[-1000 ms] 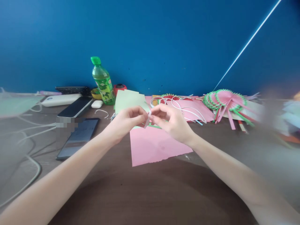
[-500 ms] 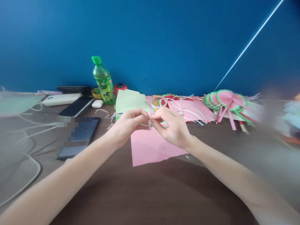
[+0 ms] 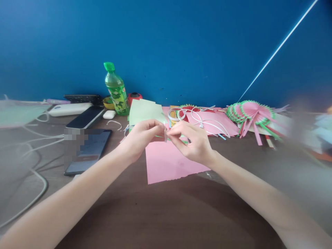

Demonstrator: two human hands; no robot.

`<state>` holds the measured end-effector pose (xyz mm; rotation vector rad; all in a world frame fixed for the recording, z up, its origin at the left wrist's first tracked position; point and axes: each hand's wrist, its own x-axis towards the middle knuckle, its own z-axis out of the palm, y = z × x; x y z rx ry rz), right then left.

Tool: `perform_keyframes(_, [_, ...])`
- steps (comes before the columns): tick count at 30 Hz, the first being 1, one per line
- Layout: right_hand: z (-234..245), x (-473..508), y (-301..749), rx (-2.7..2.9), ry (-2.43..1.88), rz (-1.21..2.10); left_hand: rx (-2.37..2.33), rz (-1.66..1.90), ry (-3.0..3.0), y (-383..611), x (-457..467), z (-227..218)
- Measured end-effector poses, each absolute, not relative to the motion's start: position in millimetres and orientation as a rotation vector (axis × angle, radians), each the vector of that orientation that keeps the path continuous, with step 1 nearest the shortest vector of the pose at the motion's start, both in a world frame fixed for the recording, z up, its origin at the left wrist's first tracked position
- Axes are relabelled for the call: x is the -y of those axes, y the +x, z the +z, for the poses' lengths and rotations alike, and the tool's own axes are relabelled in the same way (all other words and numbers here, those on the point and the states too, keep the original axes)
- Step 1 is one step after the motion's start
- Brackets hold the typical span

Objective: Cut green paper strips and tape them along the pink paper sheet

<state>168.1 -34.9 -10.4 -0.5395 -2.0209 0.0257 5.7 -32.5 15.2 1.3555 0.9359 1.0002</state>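
A thin pale strip (image 3: pixel 166 134), whitish with a pink tint, stands upright between my hands; whether it is paper or tape I cannot tell. The thumb and fingers of my left hand (image 3: pixel 141 138) are closed on it. From the other side my right hand (image 3: pixel 195 142) pinches at the same strip with thumb and forefinger, the fingertips of both hands nearly touching. Beneath them lies a pink paper sheet (image 3: pixel 171 162) with a ragged near edge. Pale green paper (image 3: pixel 147 111) rests just behind my left hand.
A green drink bottle (image 3: pixel 116 91) stands at the back left, near a phone (image 3: pixel 84 117), a tablet (image 3: pixel 95 152), a white earbud case (image 3: pixel 109 114) and cables. Behind my right hand lies a coiled white cable (image 3: pixel 207 121). Pleated pink-and-green paper fans (image 3: pixel 255 112) sit at the back right.
The view has shifted slightly, so the scene sits a little further right. Both hands stay together at the strip, with only a tiny change in the fingers.
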Motion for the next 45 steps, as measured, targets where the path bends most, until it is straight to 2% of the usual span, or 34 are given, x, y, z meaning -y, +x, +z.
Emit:
perform_keyframes(10, [-13.2, 35.0, 168.3, 2.029, -0.497, 0.085, -0.917, 1.021, 1.283, 2.9, 30.4, 17.0])
perform_keyframes(20, [-16.6, 36.0, 164.5, 2.062, -0.448, -0.111, -0.909, 1.083, 1.159, 2.5, 26.4, 14.7])
perform_keyframes(45, [-18.1, 33.6, 169.5, 2.081, -0.404, 0.207, -1.021, 1.2, 0.909, -4.6, 11.1, 18.8])
